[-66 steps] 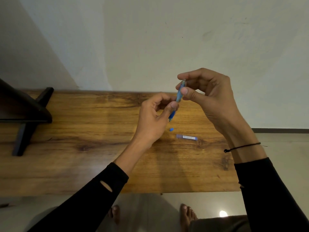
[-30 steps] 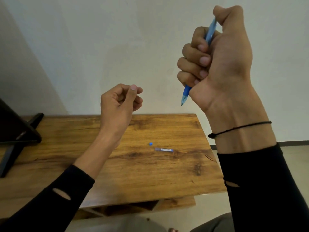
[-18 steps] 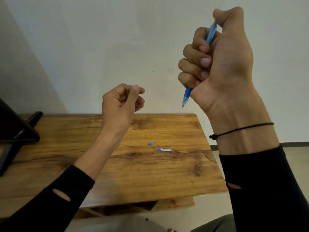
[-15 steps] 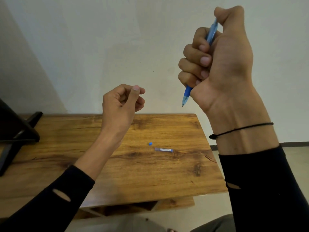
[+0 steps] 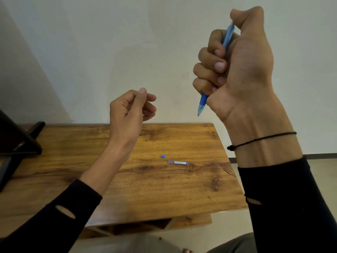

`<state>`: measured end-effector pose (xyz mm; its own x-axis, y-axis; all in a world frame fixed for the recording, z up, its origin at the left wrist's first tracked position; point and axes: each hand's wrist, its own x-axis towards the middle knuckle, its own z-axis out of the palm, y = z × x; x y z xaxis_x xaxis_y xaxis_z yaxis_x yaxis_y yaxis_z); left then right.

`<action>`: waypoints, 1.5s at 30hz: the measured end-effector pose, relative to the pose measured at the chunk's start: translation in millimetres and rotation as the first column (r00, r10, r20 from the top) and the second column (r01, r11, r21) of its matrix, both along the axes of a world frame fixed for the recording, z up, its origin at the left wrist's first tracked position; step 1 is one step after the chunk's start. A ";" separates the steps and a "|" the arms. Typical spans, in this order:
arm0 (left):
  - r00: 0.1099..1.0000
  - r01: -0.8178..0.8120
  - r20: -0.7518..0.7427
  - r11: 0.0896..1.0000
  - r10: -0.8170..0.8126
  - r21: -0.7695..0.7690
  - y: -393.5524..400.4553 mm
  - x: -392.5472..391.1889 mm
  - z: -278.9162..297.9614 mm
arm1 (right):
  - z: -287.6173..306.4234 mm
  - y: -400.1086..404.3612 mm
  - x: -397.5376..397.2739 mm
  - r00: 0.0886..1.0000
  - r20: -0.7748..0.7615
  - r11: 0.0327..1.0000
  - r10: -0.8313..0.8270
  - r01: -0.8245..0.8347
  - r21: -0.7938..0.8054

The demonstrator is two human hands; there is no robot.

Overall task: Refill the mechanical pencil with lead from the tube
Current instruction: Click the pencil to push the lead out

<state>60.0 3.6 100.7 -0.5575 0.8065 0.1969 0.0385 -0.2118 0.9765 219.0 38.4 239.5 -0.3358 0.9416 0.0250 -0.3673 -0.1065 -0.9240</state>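
My right hand (image 5: 242, 70) is raised high and fisted around the blue mechanical pencil (image 5: 202, 102), tip pointing down, thumb on its top end. My left hand (image 5: 130, 110) hovers above the table with fingers curled and thumb against the forefinger; I cannot tell whether anything thin is pinched there. The lead tube (image 5: 177, 162) lies flat on the wooden table (image 5: 164, 189), with a small blue cap (image 5: 163, 156) just left of it.
A black stand (image 5: 16, 141) sits at the table's left end. The table's right edge is near the tube, with floor beyond. A pale wall rises behind the table. A lower shelf shows under the front edge.
About two seconds ago both hands held the pencil together low over the table; since then they parted and rose. In the last second they have barely moved.
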 end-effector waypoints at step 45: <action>1.000 0.021 -0.013 1.000 -0.022 -0.008 -0.6 1.4 -1.1 | -2.6 1.5 -0.9 1.000 0.001 1.000 -0.010 0.010 -0.001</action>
<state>61.4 3.1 99.5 -0.5374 0.8198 0.1976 0.0471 -0.2047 0.9777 218.1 40.0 236.8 -0.3268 0.9448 0.0238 -0.3672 -0.1037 -0.9244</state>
